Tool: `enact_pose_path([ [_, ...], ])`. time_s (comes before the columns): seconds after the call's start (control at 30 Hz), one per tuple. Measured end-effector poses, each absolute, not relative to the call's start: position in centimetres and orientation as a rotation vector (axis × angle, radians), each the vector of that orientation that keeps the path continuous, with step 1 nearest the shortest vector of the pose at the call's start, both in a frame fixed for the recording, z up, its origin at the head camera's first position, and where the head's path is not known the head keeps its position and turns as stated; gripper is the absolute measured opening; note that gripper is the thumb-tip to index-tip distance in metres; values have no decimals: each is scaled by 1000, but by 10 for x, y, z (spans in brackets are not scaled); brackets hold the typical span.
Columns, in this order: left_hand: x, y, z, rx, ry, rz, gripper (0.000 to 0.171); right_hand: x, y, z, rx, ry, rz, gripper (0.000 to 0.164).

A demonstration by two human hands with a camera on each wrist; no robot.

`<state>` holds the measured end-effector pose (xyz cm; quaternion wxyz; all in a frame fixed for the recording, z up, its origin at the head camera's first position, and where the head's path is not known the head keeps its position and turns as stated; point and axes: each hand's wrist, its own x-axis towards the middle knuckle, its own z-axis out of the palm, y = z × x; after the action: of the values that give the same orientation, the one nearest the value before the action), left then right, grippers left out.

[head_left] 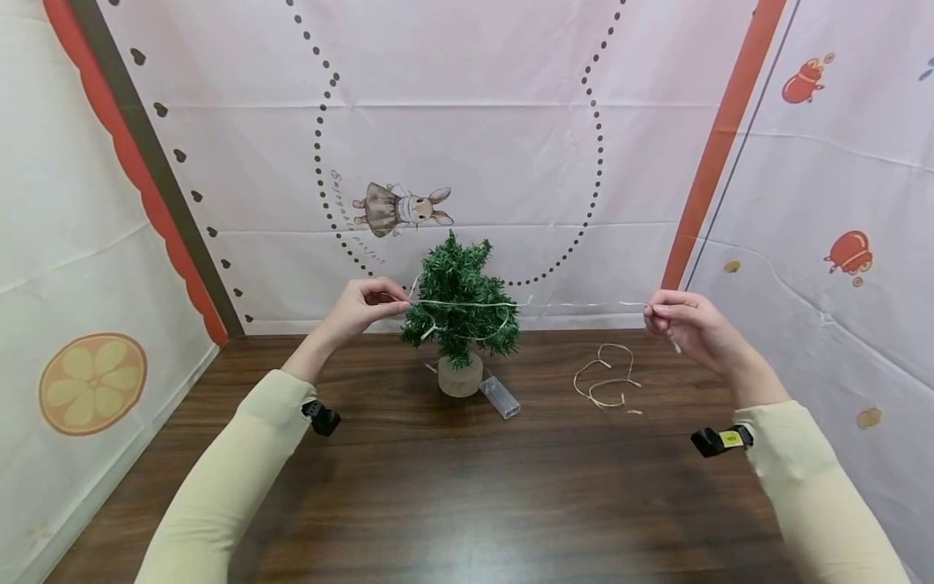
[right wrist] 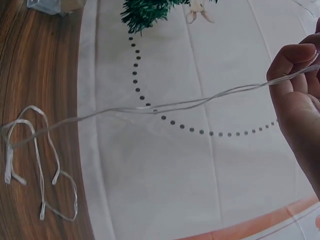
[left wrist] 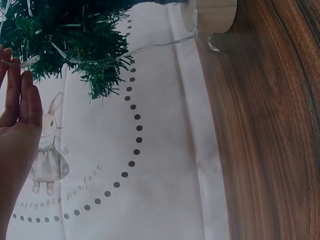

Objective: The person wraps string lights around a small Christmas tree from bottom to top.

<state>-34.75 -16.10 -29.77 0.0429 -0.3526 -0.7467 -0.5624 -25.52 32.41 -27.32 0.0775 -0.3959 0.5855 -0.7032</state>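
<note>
A small green artificial Christmas tree stands on a round wooden base. Across its front runs a thin, pale string of fairy lights, stretched nearly level between both hands. My left hand pinches the string by the tree's left side, thumb and fingertips together. Out to the right, my right hand pinches the other end of that stretch. From it the string hangs down in the right wrist view, and its loose end lies coiled on the table. More wire runs between the branches and the base.
A clear battery box lies on the brown wooden table, just right of the base. Behind the table hangs a white printed cloth, with a rabbit figure left of the tree. Similar cloths hang at both sides.
</note>
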Motion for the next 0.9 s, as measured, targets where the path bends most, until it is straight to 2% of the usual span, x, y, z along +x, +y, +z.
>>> enact_pose_path([
  [0.27, -346, -155, -300, -1219, -2272, -1615, 9, -251, 336, -281, -1168, 1672, -2085, 50],
  [0.7, -345, -152, -295, -1244, -2158, -1673, 13, -249, 341, -288, -1206, 1560, -2145, 54],
  [0.9, -342, -152, -295, -1283, -2185, -1620, 8, -251, 341, -290, -1241, 1523, -2098, 57],
])
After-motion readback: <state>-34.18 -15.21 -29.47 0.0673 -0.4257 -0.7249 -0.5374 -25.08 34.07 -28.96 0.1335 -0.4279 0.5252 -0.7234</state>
